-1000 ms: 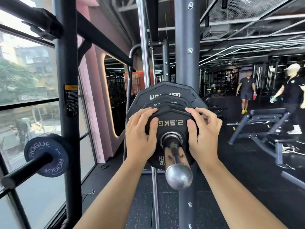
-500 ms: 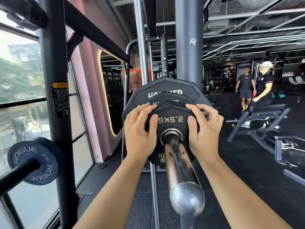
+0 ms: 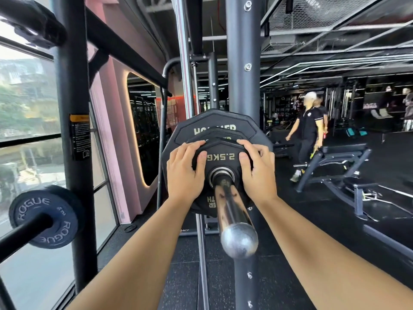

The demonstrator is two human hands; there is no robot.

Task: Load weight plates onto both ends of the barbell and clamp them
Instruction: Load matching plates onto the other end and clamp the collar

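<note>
A chrome barbell sleeve (image 3: 232, 211) points toward me, its rounded end near the middle of the view. Three black plates sit stacked on it: a large one (image 3: 214, 120) at the back, a medium one (image 3: 218, 133) in front of it, and a small plate marked 2.5KG (image 3: 221, 156) in front. My left hand (image 3: 185, 173) grips the small plate's left edge, thumb on its face. My right hand (image 3: 259, 175) grips its right edge the same way. No clamp is visible on the sleeve.
A dark rack upright (image 3: 242, 63) rises behind the plates, and another upright (image 3: 71, 130) stands at the left. A small Rogue plate (image 3: 44, 217) hangs on a peg at the lower left. A bench (image 3: 335, 166) stands on the right, with people (image 3: 309, 135) walking beyond it.
Both hands have kept hold of the 2.5 kg plate, which now sits farther down the sleeve with more chrome showing. The people in the background have walked to the left.
</note>
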